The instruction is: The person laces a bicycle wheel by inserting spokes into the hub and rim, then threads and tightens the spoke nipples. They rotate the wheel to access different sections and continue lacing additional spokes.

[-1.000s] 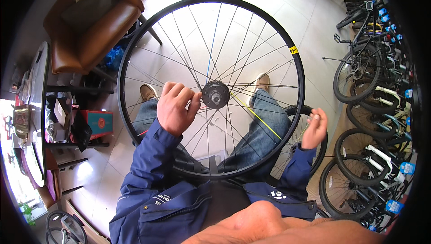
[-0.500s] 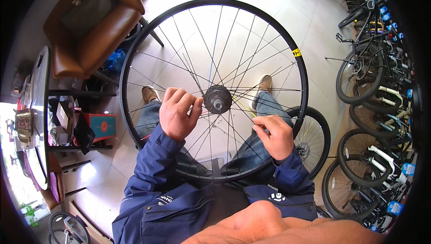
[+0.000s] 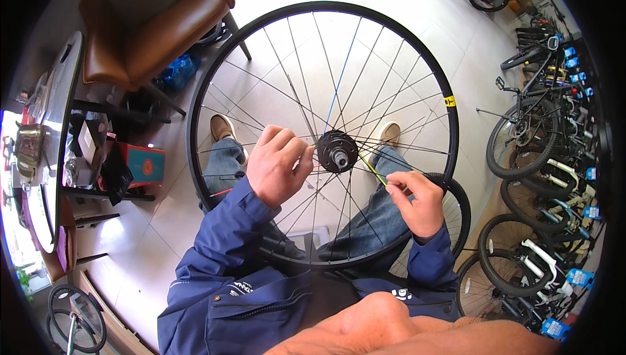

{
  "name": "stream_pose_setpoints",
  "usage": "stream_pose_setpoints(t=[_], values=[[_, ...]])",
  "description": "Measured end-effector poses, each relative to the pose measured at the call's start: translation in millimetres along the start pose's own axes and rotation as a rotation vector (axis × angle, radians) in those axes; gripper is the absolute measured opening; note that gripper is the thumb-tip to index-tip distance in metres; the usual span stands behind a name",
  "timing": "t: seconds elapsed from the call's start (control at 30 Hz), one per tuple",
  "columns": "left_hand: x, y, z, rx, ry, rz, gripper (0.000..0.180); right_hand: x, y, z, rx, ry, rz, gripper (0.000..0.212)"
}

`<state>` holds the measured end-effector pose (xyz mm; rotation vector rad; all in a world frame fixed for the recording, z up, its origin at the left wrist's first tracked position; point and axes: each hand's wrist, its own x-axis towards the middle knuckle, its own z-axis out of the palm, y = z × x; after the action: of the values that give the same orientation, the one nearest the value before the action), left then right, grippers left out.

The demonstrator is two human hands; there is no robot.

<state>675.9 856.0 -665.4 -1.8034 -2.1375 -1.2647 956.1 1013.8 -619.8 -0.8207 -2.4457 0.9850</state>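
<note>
A spoked bicycle wheel (image 3: 450,133) with a black rim stands before me, its black hub (image 3: 338,153) facing up. My left hand (image 3: 277,167) is at the hub's left side, fingers curled and closed. Loose-looking black spokes (image 3: 300,105) rise from near those fingertips; what they grip is hidden. Right of the hub, my right hand (image 3: 417,203) pinches the lower end of a yellow spoke (image 3: 372,169) between thumb and fingers. One blue spoke (image 3: 344,71) runs from the hub toward the upper rim. At lower left, part of a red spoke (image 3: 222,192) shows near the rim.
A brown leather armchair (image 3: 153,32) stands at upper left, near a table (image 3: 73,61) and a red and teal box (image 3: 149,166). Several bicycles (image 3: 521,136) line the right side. Another tyred wheel (image 3: 462,218) is partly behind my right arm.
The whole view has turned slightly clockwise, with the wheel and both hands appearing farther right. My left hand stays by the hub, and my right hand stays at the yellow spoke.
</note>
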Motion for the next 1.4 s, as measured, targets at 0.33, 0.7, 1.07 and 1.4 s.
stream_pose_setpoints(t=[0.33,0.7,1.07,1.4], values=[[-1,-4,-1,-0.031,-0.012,0.016,0.006,33,-19,1,-0.119,0.117,-0.122,0.022],[-3,-5,0,-0.097,0.011,0.015,0.012,66,-17,12,-0.341,0.063,-0.292,0.026],[-5,-8,0,-0.121,-0.004,0.016,0.021,113,-42,17,-0.341,-0.085,-0.453,0.026],[-6,-8,-10,-0.194,0.127,-0.026,0.037,120,-33,37,-0.383,-0.085,-0.495,0.004]])
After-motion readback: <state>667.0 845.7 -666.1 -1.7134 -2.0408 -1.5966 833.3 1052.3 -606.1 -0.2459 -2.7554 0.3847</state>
